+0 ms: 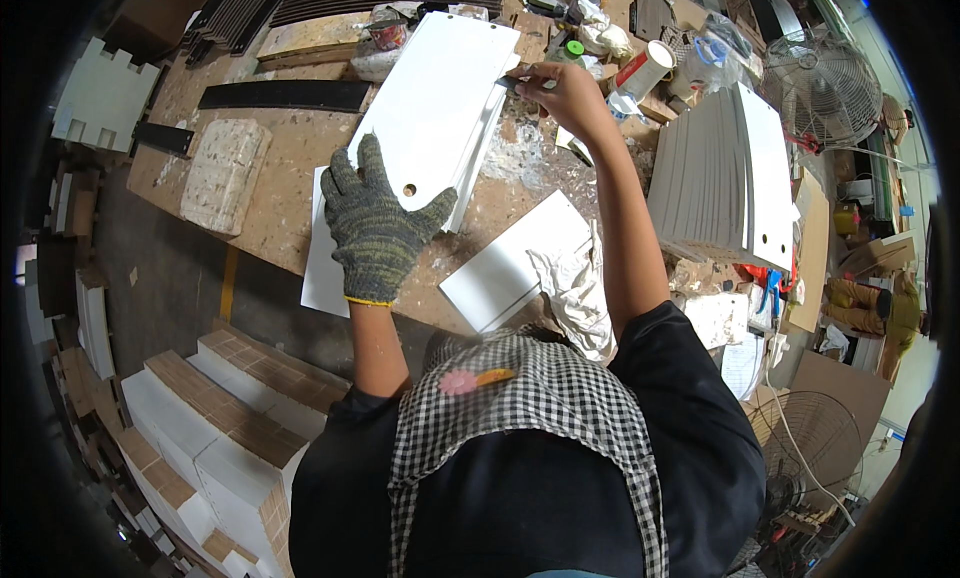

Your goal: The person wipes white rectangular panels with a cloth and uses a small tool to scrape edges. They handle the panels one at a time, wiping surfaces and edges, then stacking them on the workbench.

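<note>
A stack of white panels lies slanted on the workbench, and the top panel (435,108) has dark holes near its ends. My left hand (378,223), in a dark green-grey knitted glove, rests with spread fingers on the panel's near left part. At the stack's right edge, my bare right hand (560,93) pinches a small dark flat tool (510,82); its tip is against the panel's edge. The tool's exact kind cannot be made out. Another white panel (520,258) lies nearer me, beside a crumpled white cloth (575,288).
An upright row of white panels (715,168) stands on the right, with a wire fan (825,88) behind. A white-and-red can (645,68) and clutter sit at the far right. Left lie a dark strip (285,96) and a stained pale block (225,173). Stacked boards (215,438) stand lower left.
</note>
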A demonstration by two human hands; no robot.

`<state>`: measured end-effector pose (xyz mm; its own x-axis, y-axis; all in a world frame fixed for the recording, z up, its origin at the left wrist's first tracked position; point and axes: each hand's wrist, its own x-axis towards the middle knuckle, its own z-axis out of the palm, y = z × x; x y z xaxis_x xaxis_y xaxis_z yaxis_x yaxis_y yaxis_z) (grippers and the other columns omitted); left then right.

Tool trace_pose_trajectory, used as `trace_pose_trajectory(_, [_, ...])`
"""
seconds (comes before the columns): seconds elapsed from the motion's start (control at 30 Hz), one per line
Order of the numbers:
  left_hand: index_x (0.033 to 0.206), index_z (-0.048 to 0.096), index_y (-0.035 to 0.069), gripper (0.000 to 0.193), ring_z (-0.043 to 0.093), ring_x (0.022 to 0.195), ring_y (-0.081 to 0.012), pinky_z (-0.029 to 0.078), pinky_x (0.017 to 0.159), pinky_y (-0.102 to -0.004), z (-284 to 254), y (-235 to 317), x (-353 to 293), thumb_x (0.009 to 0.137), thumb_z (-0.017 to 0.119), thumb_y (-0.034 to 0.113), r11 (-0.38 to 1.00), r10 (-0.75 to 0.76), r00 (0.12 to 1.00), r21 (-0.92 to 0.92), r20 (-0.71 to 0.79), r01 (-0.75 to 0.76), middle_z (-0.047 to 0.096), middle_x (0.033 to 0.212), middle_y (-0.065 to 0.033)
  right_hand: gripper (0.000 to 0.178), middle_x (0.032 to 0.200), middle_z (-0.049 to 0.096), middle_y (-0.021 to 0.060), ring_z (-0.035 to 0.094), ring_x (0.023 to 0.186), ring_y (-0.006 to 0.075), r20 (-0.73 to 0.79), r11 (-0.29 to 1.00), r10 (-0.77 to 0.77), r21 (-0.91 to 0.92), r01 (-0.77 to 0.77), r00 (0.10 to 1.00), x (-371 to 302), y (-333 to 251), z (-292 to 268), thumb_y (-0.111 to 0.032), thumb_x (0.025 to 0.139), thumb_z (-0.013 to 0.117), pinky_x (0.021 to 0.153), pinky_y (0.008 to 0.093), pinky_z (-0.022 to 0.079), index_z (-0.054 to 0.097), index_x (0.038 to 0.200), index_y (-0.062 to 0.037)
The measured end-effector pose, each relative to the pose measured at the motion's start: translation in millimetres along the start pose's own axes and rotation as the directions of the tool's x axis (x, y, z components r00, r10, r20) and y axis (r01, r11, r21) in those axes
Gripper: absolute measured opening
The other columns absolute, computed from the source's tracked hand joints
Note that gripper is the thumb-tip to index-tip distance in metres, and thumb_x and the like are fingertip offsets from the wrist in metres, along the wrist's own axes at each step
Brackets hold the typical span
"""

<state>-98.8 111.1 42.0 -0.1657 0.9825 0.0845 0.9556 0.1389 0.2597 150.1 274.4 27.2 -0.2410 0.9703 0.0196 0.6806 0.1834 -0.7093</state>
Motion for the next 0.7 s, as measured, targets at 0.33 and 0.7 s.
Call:
trace_pose_trajectory(0.33, [0.156,0.027,0.003,0.116,0.03,0.141,-0.0535,0.029,0.116,-0.0612,-1,0,0,0.074,0.078,0.067,1.0,0.024,1.0,0.011,-0.016,-0.024,0.03,0.149,-0.0378,0.027,0.094,0.078,0.0098,0.071,0.076,0.0172,-0.003,0.999,0.034,-0.01,-0.034,0.999,-5,-4,1,-0.019,0.093,0.073,0.07,0.0354,0.055,0.076,0.118,-0.0084])
trace_pose_trajectory(0.7, [0.156,0.027,0.003,0.118,0.029,0.142,-0.0545,0.027,0.117,-0.0614,0,0,-1,0.072,0.078,0.069,1.0,0.013,1.0,0.006,-0.002,-0.013,0.029,0.15,-0.0394,0.027,0.091,0.077,0.0086,0.067,0.068,0.0156,-0.035,0.997,0.064,0.043,-0.063,0.997,-11,-8,2,-0.02,0.093,0.073,0.066,0.0346,0.054,0.076,0.118,-0.0085])
